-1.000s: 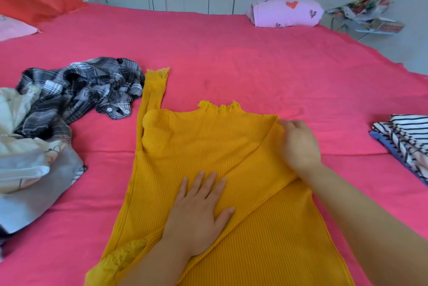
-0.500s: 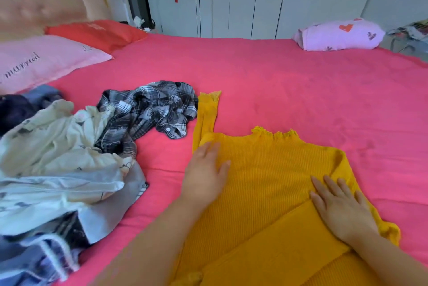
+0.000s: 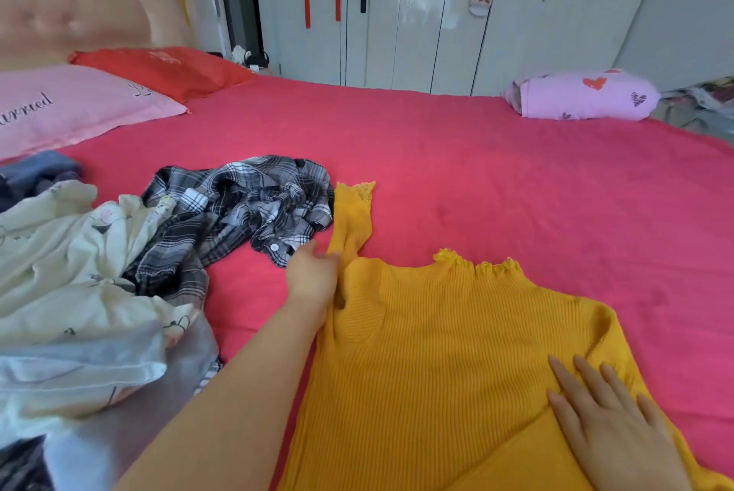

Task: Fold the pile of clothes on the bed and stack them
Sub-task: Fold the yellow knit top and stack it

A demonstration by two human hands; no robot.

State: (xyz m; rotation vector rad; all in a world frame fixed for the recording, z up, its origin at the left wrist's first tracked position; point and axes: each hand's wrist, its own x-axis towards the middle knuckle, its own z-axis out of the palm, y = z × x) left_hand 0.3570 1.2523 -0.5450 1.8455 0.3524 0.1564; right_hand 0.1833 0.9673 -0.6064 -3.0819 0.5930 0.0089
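Yellow top (image 3: 449,351) lies flat on the bed (image 3: 476,172); the unfolded pile (image 3: 79,272) sits just left of it. Left hand (image 3: 313,280) grips its sleeve base; right hand (image 3: 619,431) presses its lower right, fingers straight.

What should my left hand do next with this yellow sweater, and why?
Probably fold the left sleeve across the yellow sweater. The sleeve lies stretched out on the bed, the left hand is at its base, and the right hand presses flat on the other side, already folded in.
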